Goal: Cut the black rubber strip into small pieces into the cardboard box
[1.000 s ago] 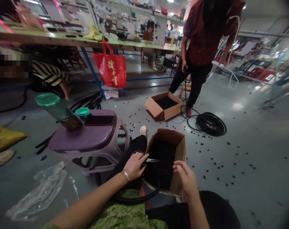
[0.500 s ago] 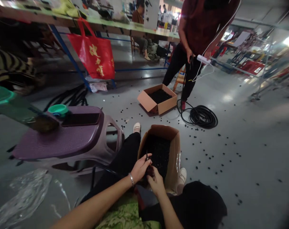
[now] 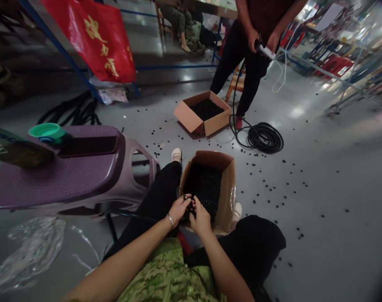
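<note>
I sit on the floor with an open cardboard box (image 3: 226, 184) between my legs. It is filled with small black pieces (image 3: 205, 188). Both hands meet at its near edge. My left hand (image 3: 177, 208), with a bracelet on the wrist, is closed on small scissors (image 3: 185, 197), of which only a metal bit shows. My right hand (image 3: 200, 218) touches the left, its fingers curled on the dark end of a black hose (image 3: 128, 214) that comes in from the left under my left arm. The hands hide the cut point.
A purple plastic stool (image 3: 84, 172) with a green cup (image 3: 48, 131) stands to my left. Ahead lie a second box (image 3: 194, 119) and a coiled black hose (image 3: 262, 138) beside a standing person (image 3: 250, 50). Black pieces litter the floor. A plastic sheet (image 3: 27, 247) lies at left.
My hands have come together at the near edge of the box, the scissors turning from pointing right to tucked between them. The view has tilted down. The standing person raised both hands.
</note>
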Demonstrator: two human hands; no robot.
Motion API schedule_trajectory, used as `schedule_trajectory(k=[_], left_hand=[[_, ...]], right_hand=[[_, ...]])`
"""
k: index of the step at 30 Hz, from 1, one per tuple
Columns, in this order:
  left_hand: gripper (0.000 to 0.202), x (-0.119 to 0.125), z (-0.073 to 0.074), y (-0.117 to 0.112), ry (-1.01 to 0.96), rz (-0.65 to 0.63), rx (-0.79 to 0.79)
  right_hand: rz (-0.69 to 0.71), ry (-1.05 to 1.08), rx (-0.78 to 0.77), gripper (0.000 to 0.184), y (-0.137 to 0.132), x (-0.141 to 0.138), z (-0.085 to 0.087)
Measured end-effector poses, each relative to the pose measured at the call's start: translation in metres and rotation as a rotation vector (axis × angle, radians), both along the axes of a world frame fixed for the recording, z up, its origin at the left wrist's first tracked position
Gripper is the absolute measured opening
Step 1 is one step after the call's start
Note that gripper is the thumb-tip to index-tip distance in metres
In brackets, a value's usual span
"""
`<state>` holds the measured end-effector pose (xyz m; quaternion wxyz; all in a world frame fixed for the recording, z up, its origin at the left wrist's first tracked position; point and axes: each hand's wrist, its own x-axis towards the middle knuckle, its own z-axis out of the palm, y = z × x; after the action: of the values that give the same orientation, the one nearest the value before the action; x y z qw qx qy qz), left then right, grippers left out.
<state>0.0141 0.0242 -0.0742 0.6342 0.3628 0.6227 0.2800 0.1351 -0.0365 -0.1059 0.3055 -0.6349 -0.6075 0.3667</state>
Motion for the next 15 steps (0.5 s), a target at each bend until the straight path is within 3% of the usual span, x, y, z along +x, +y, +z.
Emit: schedule_trajectory(k=[4, 8, 11, 15], left_hand=[[0.049, -0.001, -0.002, -0.002, 0.015, -0.174, 0.065], [0.051, -0.003, -0.010, -0.005, 0.049, -0.352, 0.180], [0.054, -0.007, -0.012, -0.004, 0.225, -0.512, 0.349], [0.044, -0.010, 0.000, -0.003, 0.508, -0.701, 0.483]], right_hand=[[-0.031, 0.075, -0.113, 0.073, 0.003, 0.005, -0.002], [-0.104, 0.358, -0.163, 0.066, 0.003, 0.009, -0.010], [-0.195, 0.649, -0.248, 0.062, 0.002, 0.013, -0.015], [-0.455, 0.909, -0.375, 0.078, 0.001, 0.025, -0.014]])
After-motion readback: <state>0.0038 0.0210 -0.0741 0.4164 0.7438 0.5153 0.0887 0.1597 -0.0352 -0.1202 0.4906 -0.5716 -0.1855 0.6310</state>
